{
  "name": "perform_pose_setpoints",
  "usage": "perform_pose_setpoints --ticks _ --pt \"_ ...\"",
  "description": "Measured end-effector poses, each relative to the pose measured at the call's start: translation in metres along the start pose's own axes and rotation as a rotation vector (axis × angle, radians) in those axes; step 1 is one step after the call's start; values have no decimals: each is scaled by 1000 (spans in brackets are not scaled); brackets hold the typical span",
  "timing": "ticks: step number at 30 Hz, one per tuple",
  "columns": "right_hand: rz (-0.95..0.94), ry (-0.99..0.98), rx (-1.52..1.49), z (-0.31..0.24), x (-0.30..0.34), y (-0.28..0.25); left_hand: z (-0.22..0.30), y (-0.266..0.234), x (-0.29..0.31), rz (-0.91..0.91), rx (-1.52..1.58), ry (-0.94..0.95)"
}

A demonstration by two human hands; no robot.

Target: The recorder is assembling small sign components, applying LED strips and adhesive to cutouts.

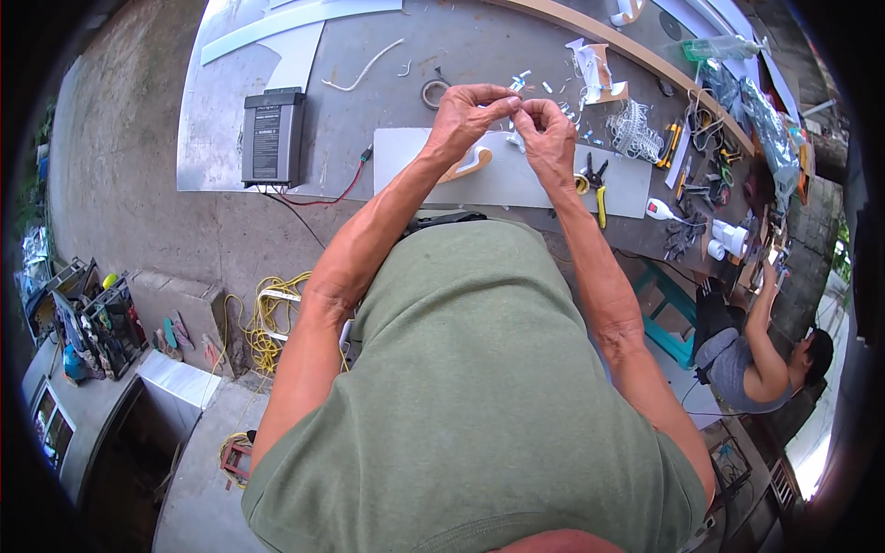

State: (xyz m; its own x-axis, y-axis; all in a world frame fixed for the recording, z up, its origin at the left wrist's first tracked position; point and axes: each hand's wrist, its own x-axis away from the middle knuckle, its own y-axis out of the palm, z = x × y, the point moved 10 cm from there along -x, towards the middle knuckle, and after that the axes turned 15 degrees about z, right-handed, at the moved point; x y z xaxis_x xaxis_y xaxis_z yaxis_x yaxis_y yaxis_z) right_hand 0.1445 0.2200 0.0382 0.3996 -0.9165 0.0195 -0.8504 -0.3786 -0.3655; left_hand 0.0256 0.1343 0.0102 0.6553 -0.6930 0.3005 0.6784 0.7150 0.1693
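My left hand (466, 118) and my right hand (549, 140) meet above the worktable, fingertips pinched close together. Whatever they pinch is too small and too covered by fingers to make out; white bits show around the fingertips. Beneath them lies a pale grey panel (396, 175). On it, by my left wrist, rests a curved white piece with a tan edge (472, 166). Close to my right wrist are yellow-handled pliers (601, 198) and a small yellow roll (581, 183). A roll of tape (435, 93) sits just beyond my left hand.
At the left stands a dark grey box (273, 140) with red and black leads. Coiled white strip (633, 131), tools and a green-tinted bottle (721, 48) crowd the table's right side. Another person (751, 369) works at the far right. Yellow cable (269, 318) lies on the floor.
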Motion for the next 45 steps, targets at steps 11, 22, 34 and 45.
perform_pose_setpoints --ticks 11,22,34,45 --pt "-112 -643 288 -55 9 -19 -19 2 0 -119 -154 -51" --pt "-223 -844 308 -66 31 -15 -18 19 18 -250 -134 30" --pt "-396 -584 387 -45 28 -3 -43 4 33 62 75 118" --pt "-600 670 17 52 32 -7 -27 -3 48 46 -252 370"
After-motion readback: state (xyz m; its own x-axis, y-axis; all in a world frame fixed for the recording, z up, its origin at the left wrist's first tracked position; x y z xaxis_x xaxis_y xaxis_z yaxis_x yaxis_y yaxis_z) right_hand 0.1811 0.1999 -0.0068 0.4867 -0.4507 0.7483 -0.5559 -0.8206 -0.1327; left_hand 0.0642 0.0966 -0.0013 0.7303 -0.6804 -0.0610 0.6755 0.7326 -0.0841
